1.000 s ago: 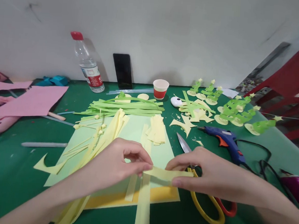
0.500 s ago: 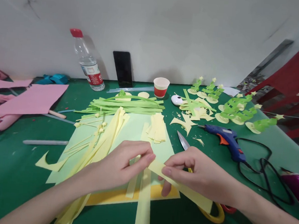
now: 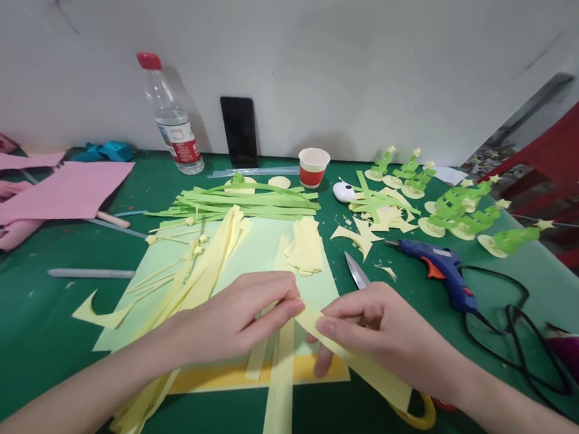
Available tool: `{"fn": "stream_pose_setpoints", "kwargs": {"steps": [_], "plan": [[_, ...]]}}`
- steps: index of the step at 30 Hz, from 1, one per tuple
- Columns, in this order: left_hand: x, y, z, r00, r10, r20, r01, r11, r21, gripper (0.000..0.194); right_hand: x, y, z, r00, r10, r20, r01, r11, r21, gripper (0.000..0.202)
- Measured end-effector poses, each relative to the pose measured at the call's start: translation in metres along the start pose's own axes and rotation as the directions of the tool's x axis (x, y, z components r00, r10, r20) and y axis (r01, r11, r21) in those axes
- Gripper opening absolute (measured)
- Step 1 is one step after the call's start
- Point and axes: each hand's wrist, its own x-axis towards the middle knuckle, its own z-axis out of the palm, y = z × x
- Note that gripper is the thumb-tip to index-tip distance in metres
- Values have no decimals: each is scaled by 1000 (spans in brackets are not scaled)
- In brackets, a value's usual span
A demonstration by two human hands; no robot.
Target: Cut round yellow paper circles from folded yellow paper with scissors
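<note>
Between my hands a pale yellow paper strip (image 3: 380, 376) slants down to the right. My left hand (image 3: 249, 307) pinches its upper end between thumb and fingers. My right hand (image 3: 381, 328) grips the same strip a little further along, thumb on top. Scissors (image 3: 357, 271) with yellow handles lie partly hidden under my right hand. Beneath my hands, loose yellow strips (image 3: 281, 403) rest on a light green sheet (image 3: 262, 241) with an orange band at its near edge. Long yellow strips (image 3: 206, 257) lie in a bundle by my left wrist, and short yellow pieces (image 3: 306, 246) are stacked beyond.
Green strips (image 3: 250, 204), a paper cup (image 3: 313, 169), a leaning phone (image 3: 239, 133) and a bottle (image 3: 178, 135) stand or lie along the wall. On the right are a blue glue gun (image 3: 439, 265), its black cord, and green paper spirals (image 3: 461, 207). Pink sheets (image 3: 66, 189) lie left.
Both hands hold the yellow strip in nearly the same pose. The whole view has shifted very slightly; nothing was let go or picked up.
</note>
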Motion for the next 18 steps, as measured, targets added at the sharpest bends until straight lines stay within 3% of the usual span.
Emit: {"fn": "stream_pose_setpoints", "kwargs": {"steps": [4,9,13,18], "plan": [[-2,2,-2,996,60,-73,-61,998,-4,29,0,0,0,1000,-24,6,25,999,-45,31],[0,5,-3,987,-10,-160,-14,989,-150,21,2,1,0,998,-64,-28,59,988,-142,33],[0,8,1,949,-40,-313,-28,978,-208,9,3,4,2,976,-193,-98,168,961,-220,31],[-1,18,6,964,-19,-266,-33,981,-191,14,-2,13,4,927,-353,-130,283,882,-376,28]]}}
